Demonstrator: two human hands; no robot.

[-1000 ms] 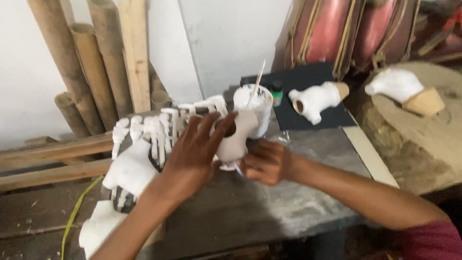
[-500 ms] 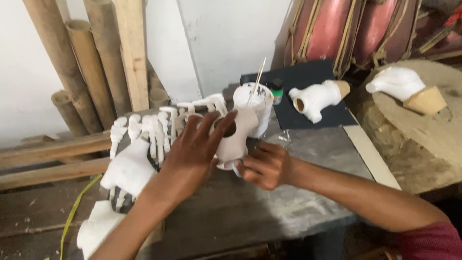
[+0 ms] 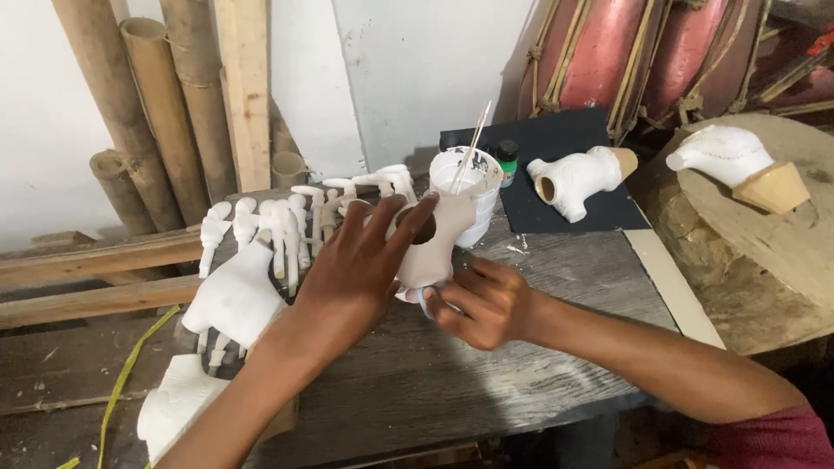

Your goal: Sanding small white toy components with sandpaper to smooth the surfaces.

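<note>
the left hand [image 3: 360, 269] grips a white hollow figure piece [image 3: 427, 247] over the grey wooden table [image 3: 486, 382], fingers around its round opening. the right hand [image 3: 482, 304] is closed against its underside. a white paint cup [image 3: 473, 195] stands just behind.

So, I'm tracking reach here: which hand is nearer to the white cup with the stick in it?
Left. The left hand grips the white hollow piece, its fingertips just short of the white cup. The right hand sits lower, below the piece, farther from it.
</note>
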